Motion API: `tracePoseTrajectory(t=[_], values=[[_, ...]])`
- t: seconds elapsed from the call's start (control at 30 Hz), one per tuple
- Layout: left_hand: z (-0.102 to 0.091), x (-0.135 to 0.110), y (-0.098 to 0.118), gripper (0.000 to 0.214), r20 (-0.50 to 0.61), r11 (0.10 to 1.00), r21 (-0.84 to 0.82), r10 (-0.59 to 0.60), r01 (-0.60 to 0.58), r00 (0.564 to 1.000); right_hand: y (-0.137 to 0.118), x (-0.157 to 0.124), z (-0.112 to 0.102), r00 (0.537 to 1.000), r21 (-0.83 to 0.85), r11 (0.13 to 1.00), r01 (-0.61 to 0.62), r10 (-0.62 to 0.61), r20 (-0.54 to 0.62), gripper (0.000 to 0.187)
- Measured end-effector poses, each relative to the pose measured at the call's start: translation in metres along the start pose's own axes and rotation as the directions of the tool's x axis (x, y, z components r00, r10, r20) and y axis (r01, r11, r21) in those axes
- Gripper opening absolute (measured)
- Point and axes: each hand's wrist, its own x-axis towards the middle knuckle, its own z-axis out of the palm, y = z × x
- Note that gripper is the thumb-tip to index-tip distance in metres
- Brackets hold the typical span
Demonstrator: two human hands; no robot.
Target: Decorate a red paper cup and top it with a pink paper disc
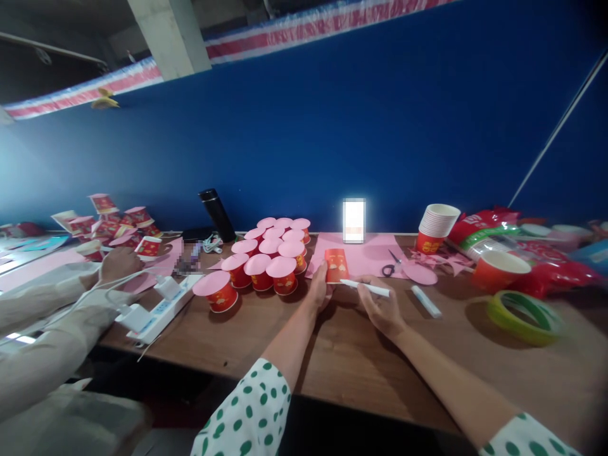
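1. Red paper cup (336, 261) with gold print, gripped in the left hand (321, 292), fingers closed at its left side; held over the counter (342, 354), straight ahead of the wearer.
2. White pen-shaped stick (373, 289), pinched in the right hand (384, 311), with its tip at the cup's lower edge; impossible to tell whether touching.
3. Beyond both hands, pink paper sheet (327, 244) flat on the counter, with dark-handled scissors (390, 268) on it near its right edge; toward the blue partition (332, 126), bright pixelated rectangle (354, 221), upright.
4. At the sheet's right, pink paper disc (420, 273); nearer, white tube (426, 301) lying beside the right hand.
5. Left of the left hand, close-set group of red cups (262, 280), topped with wider pink discs; one at the near left slightly apart.
6. Farther left, black flask (218, 215), white power strip (161, 315) with plugs in it, and co-worker's hand (122, 265) near another pile of red cups.
7. Toward the right, nested stack of paper cups (439, 221), red plastic packaging (560, 266), wide orange paper cup (496, 273) and yellow-green tape roll (517, 326), both blurred.
8. White sleeves (247, 411) with green dots on both of the wearer's arms.
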Motion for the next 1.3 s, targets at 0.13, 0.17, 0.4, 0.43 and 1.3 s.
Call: tracePoseTrajectory(t=[0.13,0.17,0.4,0.43,1.3], values=[[-0.0014,0.0011,-0.0008,0.031,0.014,1.0,-0.013,-0.017,0.017,1.0,0.0016,-0.0004,-0.0011,1.0,-0.012,1.0,0.015,-0.015,-0.025,0.02],[-0.0018,0.0015,-0.0012,0.028,0.008,1.0,-0.009,-0.016,0.016,1.0,0.0023,-0.0006,-0.0012,1.0,-0.012,1.0,0.02,-0.02,-0.023,0.021],[-0.0011,0.0012,-0.0018,0.022,-0.009,1.0,0.012,-0.005,0.005,1.0,0.0038,-0.0013,0.0001,1.0,-0.018,1.0,0.011,-0.011,-0.012,0.02],[-0.0005,0.0008,-0.0015,0.022,-0.013,1.0,0.018,-0.005,0.005,1.0,0.0033,-0.0013,0.0004,1.0,-0.019,1.0,0.004,-0.004,-0.007,0.02],[-0.0083,0.0048,-0.0073,0.03,0.056,0.991,0.125,0.047,-0.054,0.997,0.0057,-0.0004,0.0013,0.998,-0.068,0.996,0.062,-0.063,-0.001,0.019]])
